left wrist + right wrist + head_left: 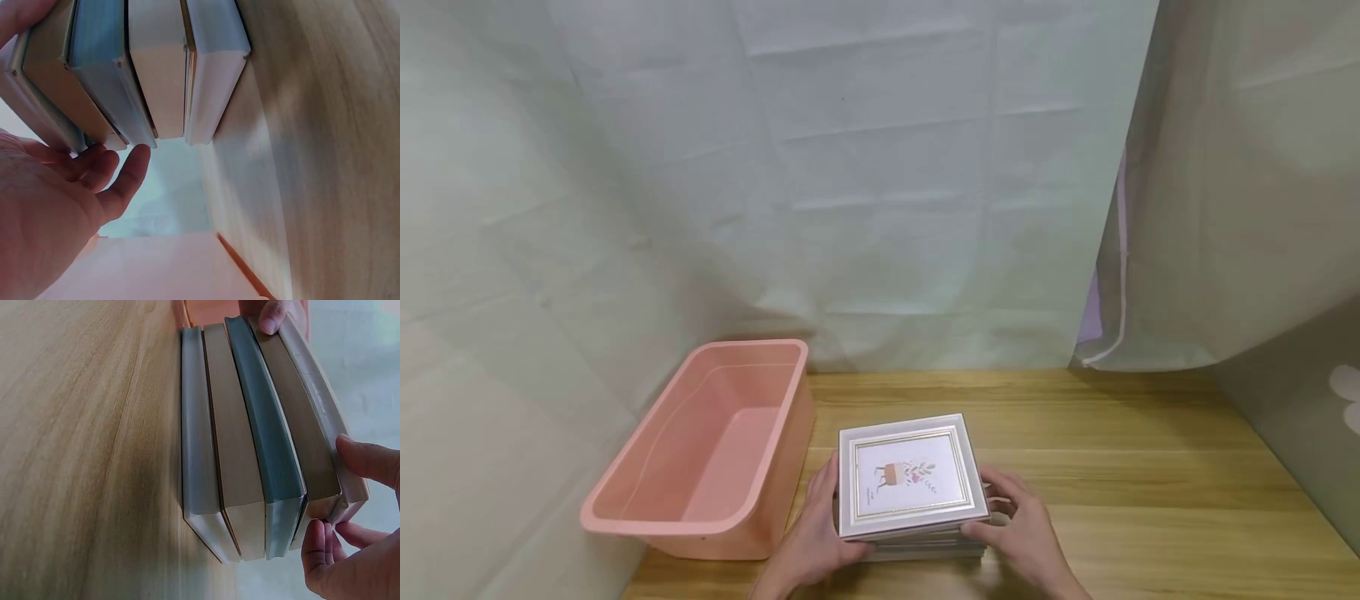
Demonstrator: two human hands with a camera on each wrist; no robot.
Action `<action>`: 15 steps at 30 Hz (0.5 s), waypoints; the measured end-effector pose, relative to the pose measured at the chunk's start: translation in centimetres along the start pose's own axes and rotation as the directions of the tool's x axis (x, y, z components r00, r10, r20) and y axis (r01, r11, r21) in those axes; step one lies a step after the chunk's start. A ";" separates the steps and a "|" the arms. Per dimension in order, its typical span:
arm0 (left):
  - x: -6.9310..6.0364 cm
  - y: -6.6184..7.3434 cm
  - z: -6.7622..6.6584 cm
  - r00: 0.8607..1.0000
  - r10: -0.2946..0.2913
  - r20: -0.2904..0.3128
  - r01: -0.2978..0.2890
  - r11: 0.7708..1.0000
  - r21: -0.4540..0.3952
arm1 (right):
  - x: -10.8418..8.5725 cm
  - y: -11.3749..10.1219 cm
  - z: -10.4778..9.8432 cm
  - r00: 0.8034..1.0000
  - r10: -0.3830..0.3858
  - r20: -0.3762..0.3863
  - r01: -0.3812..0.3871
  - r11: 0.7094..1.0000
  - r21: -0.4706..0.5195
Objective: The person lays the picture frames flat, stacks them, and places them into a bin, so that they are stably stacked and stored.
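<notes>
A stack of several picture frames lies on the table. On top is a white picture frame (917, 522) with a gold inner line and a print of a plant in a pot. My left hand (816, 533) grips its left front corner, thumb along the front side and fingers at the left side. At the right front corner my right hand (1022, 533) pinches the same frame between thumb and fingers. Below it, the right wrist view shows a blue frame (265, 419) between two beige ones, with a whitish frame (200, 425) at the bottom.
A pink plastic bin (677, 527) stands left of the stack, close to my left hand. The wooden table (1150, 500) extends to the right. Pale cloth sheets (880, 167) hang behind and on both sides.
</notes>
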State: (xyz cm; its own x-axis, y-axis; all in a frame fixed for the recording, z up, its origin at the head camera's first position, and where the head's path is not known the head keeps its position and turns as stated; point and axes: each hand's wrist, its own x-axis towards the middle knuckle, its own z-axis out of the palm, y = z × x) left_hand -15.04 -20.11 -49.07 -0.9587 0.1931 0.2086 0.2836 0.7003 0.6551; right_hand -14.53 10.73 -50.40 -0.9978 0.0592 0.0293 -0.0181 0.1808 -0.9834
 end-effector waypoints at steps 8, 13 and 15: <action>0.2 -0.5 0.2 1.000 -0.013 0.004 0.013 1.000 -0.023 | -0.2 0.2 0.0 1.000 -0.017 0.003 0.017 1.000 0.010; 0.4 -0.7 0.2 0.997 -0.066 0.040 0.069 0.995 -0.066 | -0.3 0.4 0.0 0.999 -0.050 0.013 0.049 0.995 0.081; 0.5 -0.7 0.2 0.995 -0.082 0.051 0.086 0.993 -0.075 | -0.4 0.7 -0.1 0.998 -0.065 0.012 0.063 0.993 0.104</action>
State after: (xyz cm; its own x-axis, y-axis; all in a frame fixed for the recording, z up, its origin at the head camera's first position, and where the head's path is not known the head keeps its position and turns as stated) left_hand -15.68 -20.39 -49.56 -0.9785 0.1698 0.1169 0.2010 0.6604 0.7235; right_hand -14.16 10.90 -51.07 -0.9953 0.0352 0.0906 -0.0875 0.0807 -0.9929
